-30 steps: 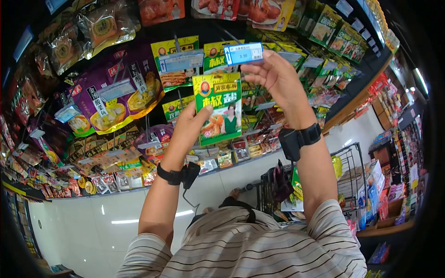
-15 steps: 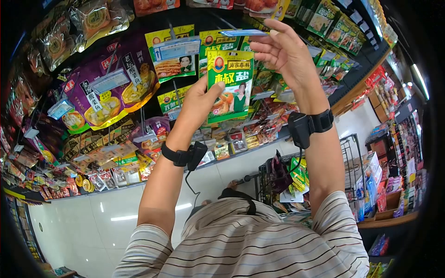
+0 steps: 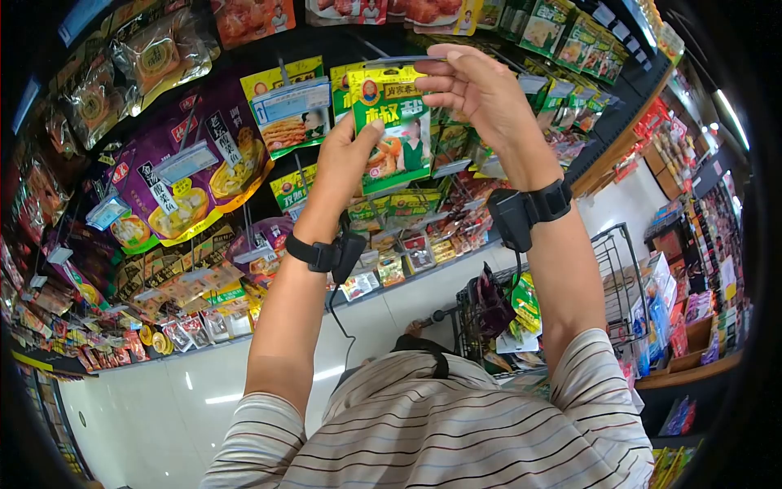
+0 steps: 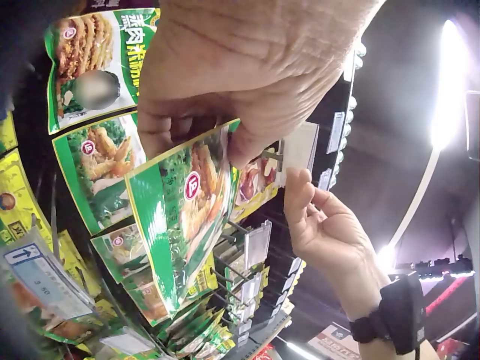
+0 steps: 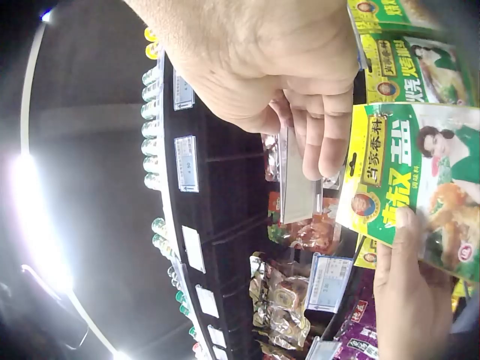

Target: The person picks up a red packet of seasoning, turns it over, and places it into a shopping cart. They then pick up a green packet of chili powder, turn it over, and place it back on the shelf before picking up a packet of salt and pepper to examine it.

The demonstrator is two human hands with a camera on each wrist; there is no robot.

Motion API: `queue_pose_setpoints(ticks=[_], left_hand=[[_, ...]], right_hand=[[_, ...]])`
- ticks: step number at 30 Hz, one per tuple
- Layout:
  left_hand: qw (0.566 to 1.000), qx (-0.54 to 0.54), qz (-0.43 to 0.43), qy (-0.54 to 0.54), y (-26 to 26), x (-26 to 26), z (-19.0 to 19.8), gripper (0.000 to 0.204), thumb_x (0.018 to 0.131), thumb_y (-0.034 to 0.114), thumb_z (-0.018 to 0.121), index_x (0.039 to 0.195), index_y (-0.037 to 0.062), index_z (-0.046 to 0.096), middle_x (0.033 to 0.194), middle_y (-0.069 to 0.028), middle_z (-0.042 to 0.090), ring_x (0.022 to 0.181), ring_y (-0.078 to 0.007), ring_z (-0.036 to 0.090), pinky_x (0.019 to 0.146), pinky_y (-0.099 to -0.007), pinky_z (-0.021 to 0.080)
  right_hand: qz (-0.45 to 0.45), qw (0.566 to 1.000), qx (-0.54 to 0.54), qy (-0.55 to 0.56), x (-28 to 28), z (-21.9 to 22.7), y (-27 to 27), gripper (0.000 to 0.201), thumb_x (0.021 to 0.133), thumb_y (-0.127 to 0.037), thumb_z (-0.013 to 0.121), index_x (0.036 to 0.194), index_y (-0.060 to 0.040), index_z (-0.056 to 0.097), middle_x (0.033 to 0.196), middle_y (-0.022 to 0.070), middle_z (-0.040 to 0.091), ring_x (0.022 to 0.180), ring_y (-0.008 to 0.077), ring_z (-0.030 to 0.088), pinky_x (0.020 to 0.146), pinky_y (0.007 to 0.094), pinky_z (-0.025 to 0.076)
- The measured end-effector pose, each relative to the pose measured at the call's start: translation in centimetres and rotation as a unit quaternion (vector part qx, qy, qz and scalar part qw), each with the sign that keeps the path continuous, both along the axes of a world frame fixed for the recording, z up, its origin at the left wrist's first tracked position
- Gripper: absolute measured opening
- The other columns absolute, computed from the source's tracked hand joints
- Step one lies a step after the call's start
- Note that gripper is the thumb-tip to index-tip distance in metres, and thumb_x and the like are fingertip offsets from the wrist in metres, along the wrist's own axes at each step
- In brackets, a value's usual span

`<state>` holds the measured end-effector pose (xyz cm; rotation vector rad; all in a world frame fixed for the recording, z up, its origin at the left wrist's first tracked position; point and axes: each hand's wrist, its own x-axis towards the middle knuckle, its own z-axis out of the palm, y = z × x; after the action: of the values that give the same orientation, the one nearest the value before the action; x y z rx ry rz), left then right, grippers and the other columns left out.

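Note:
My left hand (image 3: 340,159) pinches a green and yellow seasoning packet (image 3: 401,163) by its left side, thumb on the front. The packet faces me, upright, in front of similar packets hanging from the rack. At its top right is my right hand (image 3: 489,96), which holds a price tag holder (image 3: 399,60) tilted up and seen edge-on. From the right wrist, the clear back of that tag holder (image 5: 298,180) shows beneath the fingers, beside the packet's top edge (image 5: 358,169). The left wrist view shows the packet (image 4: 184,202) hanging below the left thumb.
Purple seasoning bags (image 3: 175,183) hang to the left, and another green packet (image 3: 289,110) sits behind a blue price tag (image 3: 287,103). Loose goods line the low shelf. A wire shopping cart (image 3: 619,285) with packets stands at the lower right.
The price tag, which faced me a second ago, has been tipped up. My left hand has raised the packet closer to the tag and rack.

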<state>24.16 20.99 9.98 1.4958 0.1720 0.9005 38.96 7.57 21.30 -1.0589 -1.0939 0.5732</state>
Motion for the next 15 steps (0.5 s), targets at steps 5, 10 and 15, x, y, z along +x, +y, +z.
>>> queue_pose_setpoints(ticks=[5,10,15], left_hand=[[0.999,0.011,0.024,0.03,1.7,0.9,-0.9,0.028,0.099,0.022,0.062,0.117,0.0013,0.065,0.1,0.0002,0.066,0.089,-0.0073,0.057,0.081,-0.0247,0.046],[0.999,0.004,0.033,0.011,1.7,1.4,-1.3,0.028,0.097,0.02,0.06,0.116,0.0,0.064,0.101,-0.0042,0.069,0.087,-0.0103,0.06,0.079,-0.0277,0.048],[0.995,0.005,0.102,0.021,2.7,2.7,-2.3,0.032,0.096,0.022,0.059,0.117,-0.0018,0.063,0.097,-0.0122,0.071,0.085,-0.0194,0.065,0.078,-0.0339,0.05]], right_hand=[[0.005,1.0,0.003,-0.001,0.2,-0.2,-0.1,0.032,0.103,-0.017,0.047,0.124,0.0052,0.057,0.114,0.0184,0.068,0.096,0.0259,0.07,0.082,0.037,0.06],[0.002,1.0,0.003,-0.002,0.2,-0.3,0.0,0.033,0.103,-0.018,0.047,0.126,0.0045,0.057,0.114,0.0183,0.068,0.097,0.0271,0.07,0.081,0.0368,0.06],[0.017,1.0,0.003,0.007,0.6,-0.7,-0.1,0.034,0.103,-0.018,0.047,0.127,0.0043,0.056,0.113,0.0175,0.067,0.098,0.0278,0.07,0.08,0.0371,0.06]])
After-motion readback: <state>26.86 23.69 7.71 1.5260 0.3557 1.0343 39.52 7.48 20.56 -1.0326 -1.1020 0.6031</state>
